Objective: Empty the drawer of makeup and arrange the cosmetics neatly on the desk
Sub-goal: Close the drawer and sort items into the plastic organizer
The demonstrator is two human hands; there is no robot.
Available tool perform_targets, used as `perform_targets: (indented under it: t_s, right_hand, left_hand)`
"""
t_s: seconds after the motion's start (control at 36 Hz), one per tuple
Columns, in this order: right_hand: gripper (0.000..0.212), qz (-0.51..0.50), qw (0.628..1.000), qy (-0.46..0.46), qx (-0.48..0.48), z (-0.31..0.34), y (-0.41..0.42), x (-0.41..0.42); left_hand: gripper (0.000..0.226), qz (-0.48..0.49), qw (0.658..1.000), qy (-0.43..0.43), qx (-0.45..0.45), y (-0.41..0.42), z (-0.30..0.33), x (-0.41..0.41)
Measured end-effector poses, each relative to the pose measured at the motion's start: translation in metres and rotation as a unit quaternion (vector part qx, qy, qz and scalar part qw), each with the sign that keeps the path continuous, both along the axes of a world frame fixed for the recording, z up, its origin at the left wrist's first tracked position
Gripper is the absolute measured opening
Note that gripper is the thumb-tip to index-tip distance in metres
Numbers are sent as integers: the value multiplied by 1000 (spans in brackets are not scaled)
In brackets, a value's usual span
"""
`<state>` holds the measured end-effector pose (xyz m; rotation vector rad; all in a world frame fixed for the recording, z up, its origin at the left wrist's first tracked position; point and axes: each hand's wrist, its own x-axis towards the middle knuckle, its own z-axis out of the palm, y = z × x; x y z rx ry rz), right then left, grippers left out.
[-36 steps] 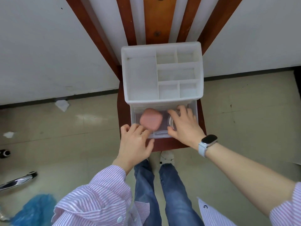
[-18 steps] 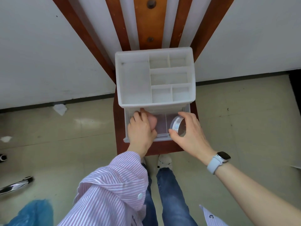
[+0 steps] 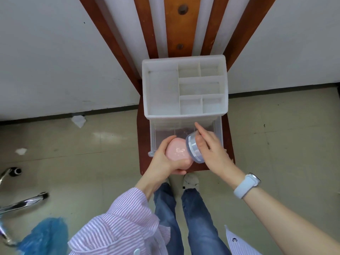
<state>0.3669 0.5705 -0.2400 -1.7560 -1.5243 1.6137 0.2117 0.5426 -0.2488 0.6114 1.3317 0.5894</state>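
- The left hand (image 3: 166, 161) is wrapped around a rounded pink plastic compact case (image 3: 177, 150), thumb along its left edge and fingers curled underneath, holding it over the front edge of the drawer.
- The right hand (image 3: 211, 151) grips a round clear jar with a silver band (image 3: 194, 149), tipped on its side, with the forefinger stretched out towards the organiser.
- Jar and case touch each other between the two hands.
- The clear plastic drawer (image 3: 219, 133) stands pulled out from the bottom of a white plastic organiser with divided compartments (image 3: 184, 87); I see nothing else lying in the part of it that shows.
- The organiser sits on a reddish-brown wooden chair seat (image 3: 142, 144), close to the wall.
- A pale blue smartwatch (image 3: 246, 184) is on the right wrist, and a pink-and-white striped sleeve (image 3: 119, 223) covers the left arm.
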Motion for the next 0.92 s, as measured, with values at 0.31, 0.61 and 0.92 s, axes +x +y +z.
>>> perform_targets:
  t_s: [0.31,0.61,0.92]
  right_hand:
    - [44,49,999,-19,-10,2,-6,-20]
    - [33,-309,887,103,-327,-16,-17,-21]
    - [56,-474,742,366,-302,-11,28,-42]
  left_hand:
    - [72,67,996,-63,-24,-11,-1,-10]
    - [51,184,976,114,33,-34,-11,-44]
    - [39,245,964,101,4,-39,-9,-60]
